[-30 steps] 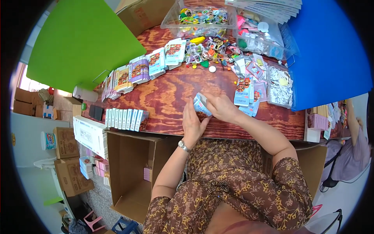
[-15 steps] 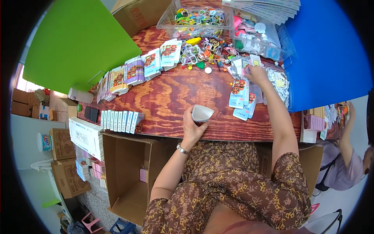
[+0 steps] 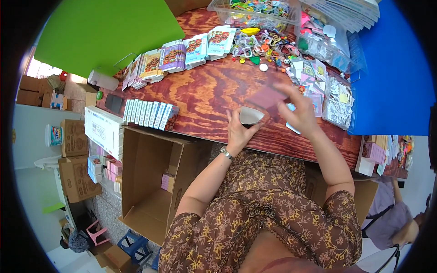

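My left hand holds a small open box with its open end facing up, just above the near edge of the wooden table. My right hand is to the right of it, blurred, pinching a flat purplish card above the box. A wristwatch sits on my left wrist. Piles of small card packets lie beyond my right hand.
A row of small upright boxes stands at the table's left front. Flat printed boxes fan along the back, beside loose colourful trinkets and clear bins. An open cardboard carton sits below the table. Another person is lower right.
My right hand reached out to the packet piles at right and has come back toward the box with a purplish card. My left hand keeps the open box in about the same place.
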A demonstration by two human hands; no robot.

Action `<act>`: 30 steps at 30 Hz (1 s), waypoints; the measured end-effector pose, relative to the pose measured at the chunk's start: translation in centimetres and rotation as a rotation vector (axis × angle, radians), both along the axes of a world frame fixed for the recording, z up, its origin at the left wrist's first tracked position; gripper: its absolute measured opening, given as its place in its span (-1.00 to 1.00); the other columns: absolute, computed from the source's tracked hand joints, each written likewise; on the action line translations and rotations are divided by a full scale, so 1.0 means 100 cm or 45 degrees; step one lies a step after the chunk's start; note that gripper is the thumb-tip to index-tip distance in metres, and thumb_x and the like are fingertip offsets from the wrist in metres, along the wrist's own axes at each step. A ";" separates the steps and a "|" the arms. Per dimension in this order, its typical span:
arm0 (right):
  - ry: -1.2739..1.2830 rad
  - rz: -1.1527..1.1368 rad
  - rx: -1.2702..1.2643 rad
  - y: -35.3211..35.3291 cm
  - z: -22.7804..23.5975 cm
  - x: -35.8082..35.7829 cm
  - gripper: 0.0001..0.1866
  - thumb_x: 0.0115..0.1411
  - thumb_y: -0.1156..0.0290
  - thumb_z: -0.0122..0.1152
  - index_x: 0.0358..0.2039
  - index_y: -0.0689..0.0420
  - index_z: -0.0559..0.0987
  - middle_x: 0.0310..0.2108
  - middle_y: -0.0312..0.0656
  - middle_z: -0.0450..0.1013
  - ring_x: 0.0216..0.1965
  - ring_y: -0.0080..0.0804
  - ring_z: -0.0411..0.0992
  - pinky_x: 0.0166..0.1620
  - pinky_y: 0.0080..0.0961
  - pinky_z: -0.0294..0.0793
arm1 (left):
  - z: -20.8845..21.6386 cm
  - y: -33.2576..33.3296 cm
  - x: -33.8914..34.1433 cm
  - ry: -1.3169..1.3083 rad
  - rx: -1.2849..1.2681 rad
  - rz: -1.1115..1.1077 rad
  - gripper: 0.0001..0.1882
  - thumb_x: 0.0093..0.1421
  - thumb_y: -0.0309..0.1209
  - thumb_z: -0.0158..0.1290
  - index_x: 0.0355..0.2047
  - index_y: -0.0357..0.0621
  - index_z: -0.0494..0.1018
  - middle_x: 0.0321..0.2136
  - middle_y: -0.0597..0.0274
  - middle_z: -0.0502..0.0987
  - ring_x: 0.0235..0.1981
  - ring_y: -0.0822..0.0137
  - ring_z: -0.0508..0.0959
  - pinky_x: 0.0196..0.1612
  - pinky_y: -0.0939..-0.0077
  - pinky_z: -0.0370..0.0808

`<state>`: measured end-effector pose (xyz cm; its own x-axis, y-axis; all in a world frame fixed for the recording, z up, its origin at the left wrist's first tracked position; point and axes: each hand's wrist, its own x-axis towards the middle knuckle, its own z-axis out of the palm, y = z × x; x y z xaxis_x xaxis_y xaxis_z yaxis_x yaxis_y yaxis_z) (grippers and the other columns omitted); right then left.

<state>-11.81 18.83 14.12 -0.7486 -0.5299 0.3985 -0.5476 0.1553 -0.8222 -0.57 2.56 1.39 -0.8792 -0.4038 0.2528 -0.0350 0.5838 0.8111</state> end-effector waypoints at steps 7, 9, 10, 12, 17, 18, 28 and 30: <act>0.620 0.197 0.108 -0.006 -0.030 0.013 -0.55 0.04 0.65 0.32 0.00 0.13 0.60 -0.35 -0.13 0.53 -0.39 -0.26 0.54 -0.34 -0.43 0.57 | 0.007 0.006 -0.002 -0.004 0.241 0.038 -0.31 -0.12 -0.28 0.49 -0.06 -0.17 0.33 -0.18 0.01 0.55 -0.16 0.06 0.63 -0.14 0.22 0.57; 0.677 0.217 0.131 -0.006 -0.028 0.015 -0.52 0.00 0.64 0.34 -0.01 0.12 0.61 -0.36 -0.16 0.52 -0.40 -0.26 0.53 -0.34 -0.42 0.57 | 0.006 0.006 0.000 -0.075 0.286 0.060 -0.32 -0.12 -0.28 0.50 -0.08 -0.16 0.34 -0.21 0.02 0.57 -0.17 0.06 0.64 -0.15 0.23 0.57; 0.732 0.228 0.154 -0.006 -0.027 0.016 -0.50 -0.05 0.63 0.36 -0.02 0.11 0.62 -0.37 -0.19 0.52 -0.40 -0.27 0.52 -0.34 -0.41 0.57 | 0.003 0.005 0.000 -0.045 0.241 0.081 -0.33 -0.13 -0.28 0.50 -0.10 -0.16 0.34 -0.23 0.02 0.58 -0.19 0.06 0.64 -0.17 0.23 0.58; 0.766 0.275 0.181 -0.010 -0.029 0.018 -0.49 -0.07 0.61 0.37 -0.02 0.10 0.62 -0.37 -0.20 0.52 -0.41 -0.29 0.51 -0.36 -0.42 0.56 | -0.005 0.004 -0.002 -0.008 0.195 0.099 -0.34 -0.13 -0.28 0.50 -0.11 -0.16 0.34 -0.26 0.03 0.59 -0.21 0.06 0.65 -0.18 0.23 0.58; 0.910 0.149 0.372 -0.020 -0.051 0.018 -0.55 -0.06 0.44 0.37 -0.06 -0.02 0.64 -0.33 -0.28 0.48 -0.36 -0.33 0.48 -0.37 -0.43 0.50 | -0.009 0.003 -0.004 0.017 0.288 0.067 -0.37 -0.12 -0.32 0.49 -0.13 -0.18 0.34 -0.29 0.00 0.63 -0.25 0.08 0.67 -0.22 0.26 0.59; 0.913 0.150 0.372 -0.022 -0.053 0.020 -0.55 -0.06 0.44 0.37 -0.06 -0.02 0.64 -0.33 -0.28 0.48 -0.36 -0.33 0.48 -0.37 -0.43 0.50 | -0.014 0.002 -0.004 0.020 0.288 0.069 -0.37 -0.12 -0.32 0.49 -0.13 -0.18 0.34 -0.29 0.00 0.63 -0.25 0.08 0.67 -0.22 0.26 0.59; 0.230 -0.105 0.385 -0.037 -0.069 -0.085 -0.74 0.28 0.43 0.18 -0.02 0.10 0.60 -0.22 -0.06 0.54 -0.26 -0.14 0.53 -0.16 -0.36 0.51 | -0.014 -0.004 -0.002 0.019 0.357 -0.027 -0.37 -0.10 -0.28 0.52 -0.16 -0.26 0.37 -0.29 0.09 0.65 -0.22 0.34 0.68 -0.18 0.46 0.61; 0.384 -0.192 0.503 -0.054 -0.102 -0.119 -0.75 0.26 0.43 0.19 -0.04 0.10 0.60 -0.22 -0.05 0.52 -0.20 -0.07 0.51 -0.12 -0.27 0.51 | -0.016 -0.002 -0.004 0.048 0.369 -0.051 -0.36 -0.11 -0.25 0.52 -0.17 -0.24 0.36 -0.29 0.05 0.64 -0.24 0.27 0.68 -0.19 0.40 0.61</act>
<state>-23.68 13.39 3.96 -0.7107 -0.5788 0.3998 -0.6990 0.5171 -0.4940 -0.96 2.40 -0.24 -0.8880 -0.4293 0.1646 0.0164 0.3283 0.9444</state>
